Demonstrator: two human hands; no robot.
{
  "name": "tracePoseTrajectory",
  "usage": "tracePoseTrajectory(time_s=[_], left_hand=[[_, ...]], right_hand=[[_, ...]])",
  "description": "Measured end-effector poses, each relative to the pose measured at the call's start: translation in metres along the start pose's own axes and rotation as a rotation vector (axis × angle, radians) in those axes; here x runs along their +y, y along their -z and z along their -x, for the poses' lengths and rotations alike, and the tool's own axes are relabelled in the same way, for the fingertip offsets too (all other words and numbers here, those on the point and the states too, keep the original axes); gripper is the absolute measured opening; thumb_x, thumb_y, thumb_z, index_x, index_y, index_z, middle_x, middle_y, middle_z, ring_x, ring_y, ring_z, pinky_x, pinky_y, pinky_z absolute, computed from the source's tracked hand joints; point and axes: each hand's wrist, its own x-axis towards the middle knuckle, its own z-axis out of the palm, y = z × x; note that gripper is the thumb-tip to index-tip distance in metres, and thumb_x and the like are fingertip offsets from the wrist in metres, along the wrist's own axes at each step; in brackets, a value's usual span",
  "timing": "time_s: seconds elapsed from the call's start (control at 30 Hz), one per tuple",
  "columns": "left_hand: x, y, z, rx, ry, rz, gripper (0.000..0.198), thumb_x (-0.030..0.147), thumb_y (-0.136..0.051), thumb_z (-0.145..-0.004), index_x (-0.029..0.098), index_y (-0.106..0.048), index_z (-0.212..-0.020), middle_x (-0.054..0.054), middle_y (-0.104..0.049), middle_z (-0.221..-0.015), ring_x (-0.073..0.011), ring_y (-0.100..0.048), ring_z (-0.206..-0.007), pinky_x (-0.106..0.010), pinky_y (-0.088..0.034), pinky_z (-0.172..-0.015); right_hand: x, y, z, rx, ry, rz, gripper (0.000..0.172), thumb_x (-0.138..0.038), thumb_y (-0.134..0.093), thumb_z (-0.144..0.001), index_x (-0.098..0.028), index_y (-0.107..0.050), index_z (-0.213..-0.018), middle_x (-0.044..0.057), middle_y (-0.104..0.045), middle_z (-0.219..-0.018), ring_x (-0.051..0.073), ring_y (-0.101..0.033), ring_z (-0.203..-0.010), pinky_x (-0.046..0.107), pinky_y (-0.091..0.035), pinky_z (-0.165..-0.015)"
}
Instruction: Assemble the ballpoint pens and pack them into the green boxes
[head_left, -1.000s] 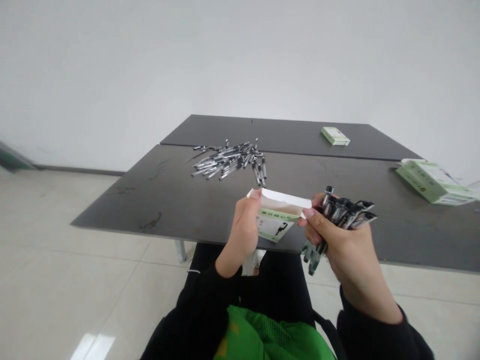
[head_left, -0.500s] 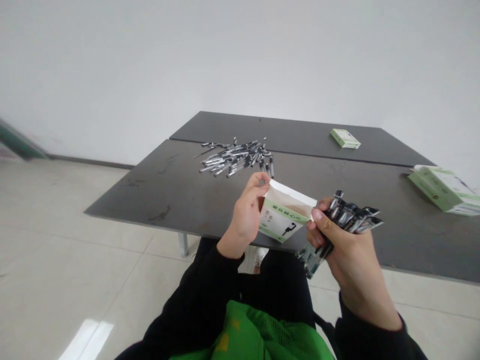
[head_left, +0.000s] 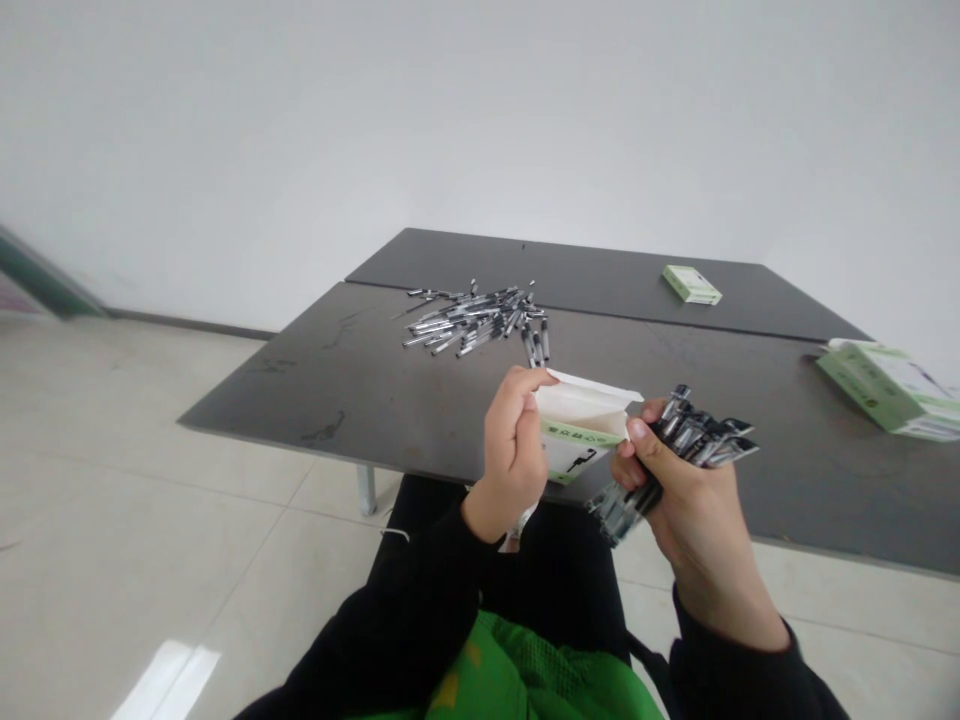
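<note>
Left hand (head_left: 514,450) grips open pen box (head_left: 581,430) above near table (head_left: 315,400) edge. Right hand (head_left: 697,480) clenches bundle of black pens (head_left: 694,435), just right of box. Loose pens (head_left: 476,320) piled far on table. Small box (head_left: 691,285) far right; box stack (head_left: 881,390) right.

Two tabletops meet end to end: the near tabletop (head_left: 300,400) and, behind it, the far tabletop (head_left: 585,285). A loose pile of pens (head_left: 472,322) lies on the near one, close to the seam. A small carton (head_left: 691,285) lies right on the far one. A stack of cartons (head_left: 881,390) sits at the near one's right end. Over the near tabletop's edge, an open carton (head_left: 581,425) stands between the left hand (head_left: 514,450) and the right hand (head_left: 694,490), which grips a bundle of pens (head_left: 697,435).
</note>
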Motion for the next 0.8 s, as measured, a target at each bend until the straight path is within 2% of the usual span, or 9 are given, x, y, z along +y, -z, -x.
tracePoseTrajectory(time_s=[0.1,0.2,0.3,0.53,0.67,0.8], left_hand=[[-0.006,0.004,-0.001,-0.096,-0.120,0.023,0.036,0.033,-0.035,-0.101,0.018,-0.066,-0.111,-0.010,-0.069,-0.107,-0.0224,-0.062,-0.102,-0.035,-0.047,-0.090],[-0.007,0.007,-0.002,-0.184,-0.057,0.022,0.039,0.039,-0.046,-0.096,0.014,-0.065,-0.121,-0.013,-0.069,-0.117,-0.0251,-0.064,-0.107,-0.037,-0.050,-0.092],[-0.006,0.009,-0.003,-0.231,0.001,0.016,0.045,0.037,-0.060,-0.089,0.014,-0.063,-0.128,-0.014,-0.069,-0.122,-0.0248,-0.067,-0.104,-0.035,-0.052,-0.091],[-0.008,0.015,-0.013,-0.311,-0.068,-0.006,0.063,0.038,-0.077,-0.077,0.014,-0.061,-0.133,-0.015,-0.068,-0.130,-0.0275,-0.068,-0.113,-0.037,-0.054,-0.098],[-0.006,0.018,-0.015,-0.348,-0.062,-0.033,0.072,0.036,-0.083,-0.071,0.015,-0.058,-0.136,-0.015,-0.065,-0.134,-0.0277,-0.066,-0.118,-0.036,-0.052,-0.102],[-0.002,0.022,-0.016,-0.383,0.017,-0.054,0.075,0.035,-0.085,-0.069,0.017,-0.057,-0.136,-0.015,-0.063,-0.137,-0.0284,-0.064,-0.121,-0.036,-0.052,-0.101]], right_hand=[[0.000,0.002,-0.001,-0.004,-0.005,0.014,0.031,-0.027,-0.086,-0.070,-0.021,-0.059,-0.085,-0.005,-0.057,-0.056,0.007,-0.044,-0.044,0.021,-0.034,-0.044],[0.001,0.001,-0.002,-0.002,0.024,0.034,0.030,-0.028,-0.085,-0.071,-0.021,-0.059,-0.084,-0.005,-0.057,-0.057,0.007,-0.044,-0.044,0.021,-0.035,-0.044],[0.003,0.000,-0.003,0.004,0.051,0.047,0.029,-0.028,-0.085,-0.072,-0.021,-0.059,-0.084,-0.005,-0.058,-0.058,0.007,-0.045,-0.045,0.021,-0.035,-0.044],[0.005,0.003,-0.002,-0.042,0.047,0.041,0.028,-0.027,-0.084,-0.074,-0.021,-0.059,-0.084,-0.005,-0.059,-0.058,0.007,-0.045,-0.045,0.020,-0.036,-0.045],[0.006,0.004,-0.002,-0.060,0.054,0.026,0.026,-0.026,-0.082,-0.076,-0.022,-0.058,-0.085,-0.005,-0.059,-0.058,0.007,-0.045,-0.046,0.020,-0.037,-0.046],[0.006,0.004,-0.001,-0.086,0.058,0.025,0.024,-0.025,-0.080,-0.078,-0.022,-0.058,-0.085,-0.005,-0.058,-0.059,0.007,-0.046,-0.047,0.020,-0.037,-0.046]])
